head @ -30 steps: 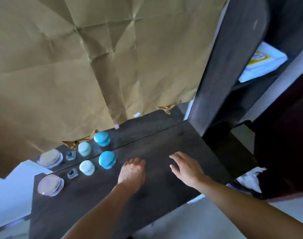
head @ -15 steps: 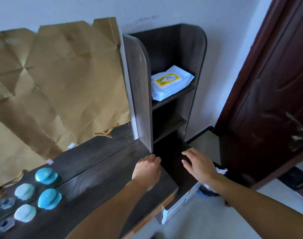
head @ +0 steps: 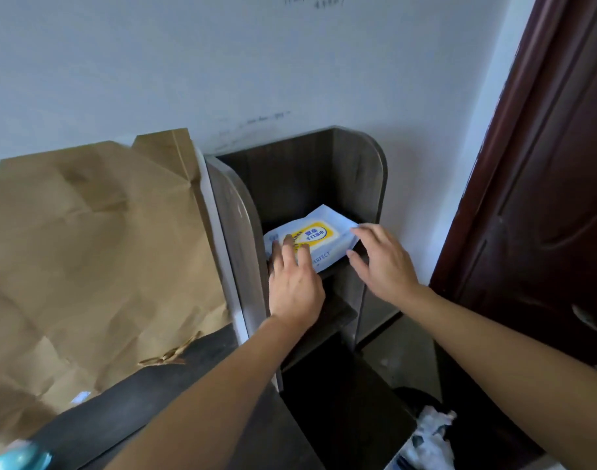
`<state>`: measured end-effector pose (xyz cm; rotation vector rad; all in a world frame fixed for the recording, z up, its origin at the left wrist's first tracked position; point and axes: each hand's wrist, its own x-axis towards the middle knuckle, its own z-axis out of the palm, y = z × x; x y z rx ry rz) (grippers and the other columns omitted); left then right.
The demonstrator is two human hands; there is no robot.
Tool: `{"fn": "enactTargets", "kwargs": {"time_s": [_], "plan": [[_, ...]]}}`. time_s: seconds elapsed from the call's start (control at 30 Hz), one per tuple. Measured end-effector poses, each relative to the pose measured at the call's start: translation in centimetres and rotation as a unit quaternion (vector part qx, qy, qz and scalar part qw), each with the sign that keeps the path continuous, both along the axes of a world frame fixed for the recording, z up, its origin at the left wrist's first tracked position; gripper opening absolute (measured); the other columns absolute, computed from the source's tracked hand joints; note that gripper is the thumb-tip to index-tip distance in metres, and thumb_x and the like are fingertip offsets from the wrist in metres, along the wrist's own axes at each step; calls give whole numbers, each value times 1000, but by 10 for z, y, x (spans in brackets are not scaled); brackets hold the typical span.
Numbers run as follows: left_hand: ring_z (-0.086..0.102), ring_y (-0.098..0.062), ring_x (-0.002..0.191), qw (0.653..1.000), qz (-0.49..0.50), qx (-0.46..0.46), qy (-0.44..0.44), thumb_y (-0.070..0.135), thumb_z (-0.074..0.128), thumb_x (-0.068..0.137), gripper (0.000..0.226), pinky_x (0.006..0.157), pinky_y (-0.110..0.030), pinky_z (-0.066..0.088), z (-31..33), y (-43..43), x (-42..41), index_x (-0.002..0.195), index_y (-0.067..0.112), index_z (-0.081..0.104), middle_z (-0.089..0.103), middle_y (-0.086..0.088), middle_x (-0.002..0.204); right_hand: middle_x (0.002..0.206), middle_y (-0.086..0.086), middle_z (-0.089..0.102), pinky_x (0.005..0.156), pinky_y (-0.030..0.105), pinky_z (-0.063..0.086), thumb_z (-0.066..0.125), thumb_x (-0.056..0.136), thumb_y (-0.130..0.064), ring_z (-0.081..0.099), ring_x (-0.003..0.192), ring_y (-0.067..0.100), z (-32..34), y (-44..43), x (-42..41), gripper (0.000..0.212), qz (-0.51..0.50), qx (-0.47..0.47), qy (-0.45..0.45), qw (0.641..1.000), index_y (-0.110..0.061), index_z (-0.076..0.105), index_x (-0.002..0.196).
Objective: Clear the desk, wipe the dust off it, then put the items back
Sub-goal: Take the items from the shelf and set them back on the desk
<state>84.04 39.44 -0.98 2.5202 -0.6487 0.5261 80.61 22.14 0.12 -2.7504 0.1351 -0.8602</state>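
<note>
Item: wipes pack (head: 319, 242), white w/ yellow label, flat on upper shelf of dark shelf unit (head: 358, 171), view centre. L hand (head: 295, 286) at pack's 7 o'clock, fingers straight, resting on its top; R hand (head: 382, 262) at pack's 3 o'clock, fingers spread and relaxed, contact w/ pack corner unclear. Also: desk (head: 120, 415) at 7 o'clock of view, brown paper (head: 97, 249) at 9, door (head: 545, 198) at 3.
</note>
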Motion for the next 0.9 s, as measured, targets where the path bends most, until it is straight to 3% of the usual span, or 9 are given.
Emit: {"fn": "enactTargets", "kwargs": {"time_s": [0.1, 0.17, 0.23, 0.33, 0.43, 0.5, 0.73, 0.9], "plan": [[10, -36, 144, 995, 51, -25, 79, 16, 43, 92, 45, 101, -49, 40, 0, -12, 10, 135, 9, 32, 11, -14, 156, 136, 10, 45, 93, 42, 43, 56, 90, -30, 43, 124, 29, 12, -2, 31, 49, 4, 18, 30, 999, -9, 45, 133], [7, -37, 144, 990, 79, -32, 111, 17, 41, 93, 47, 99, -49, 41, -2, -16, 15, 138, 11, 27, 5, -11, 158, 143, 12, 38, 99, 43, 40, 53, 92, -35, 39, 129, 30, 16, -3, 50, 57, -1, 36, 77, 996, -9, 36, 140], [5, -38, 144, 987, 100, -34, 125, 19, 38, 94, 45, 98, -49, 41, -3, -20, 18, 138, 11, 28, 5, -12, 157, 141, 13, 39, 93, 42, 41, 49, 93, -41, 44, 124, 32, 19, -2, 65, 59, -14, 49, 128, 990, -9, 32, 141], [15, -41, 140, 982, 135, -38, 124, 26, 38, 96, 41, 95, -48, 42, -3, -25, 15, 133, 9, 34, 7, -16, 156, 124, 15, 53, 72, 36, 39, 44, 92, -51, 56, 106, 35, 21, -4, 83, 54, -47, 25, 159, 986, -11, 42, 128], [39, -43, 127, 973, 183, -48, 132, 31, 39, 96, 44, 89, -43, 43, -3, -31, 12, 133, 9, 35, 11, -19, 155, 114, 15, 60, 67, 35, 38, 41, 91, -57, 59, 100, 37, 18, -10, 91, 55, -52, 23, 176, 983, -11, 45, 121], [44, -43, 121, 968, 206, -60, 130, 31, 41, 95, 45, 88, -42, 43, -5, -35, 12, 134, 10, 36, 17, -19, 154, 112, 16, 63, 67, 36, 38, 42, 92, -56, 59, 100, 38, 15, -13, 92, 53, -35, 44, 180, 982, -10, 47, 118], [43, -36, 124, 961, 230, -123, 96, 15, 48, 89, 55, 100, -41, 37, 2, -59, 1, 141, 8, 33, 30, -14, 147, 114, 14, 62, 80, 39, 42, 45, 96, -21, 57, 102, 37, 15, -26, 84, 30, 110, 179, 85, 974, -15, 47, 125], [33, -29, 131, 953, 229, -190, 59, 6, 51, 86, 62, 102, -38, 36, 12, -76, -36, 144, 11, 28, 21, -10, 150, 112, 11, 62, 85, 41, 41, 44, 96, -16, 57, 100, 33, 30, -37, 68, 28, 151, 240, -8, 959, -15, 50, 123]]}}
